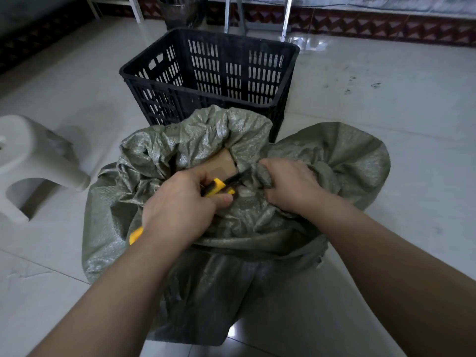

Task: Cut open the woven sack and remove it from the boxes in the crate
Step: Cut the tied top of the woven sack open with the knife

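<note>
Left hand (pixel 177 204) grips cutter (pixel 219 185); right hand (pixel 291 186) bunches sack (pixel 334 155).

The bare left forearm (pixel 121 284) comes in from 7 o'clock and the bare right forearm (pixel 386 256) from 4 o'clock, both reaching toward the middle of the view. The left hand (pixel 180 204) lies back-up, fingers curled round a knife (pixel 221 186) whose front end points to 2 o'clock, thumb along its near side. The right hand (pixel 291 186), near it at 3 o'clock, is a knuckles-up fist bunching a fold of the sack (pixel 247 222). The hands stay apart.
</note>
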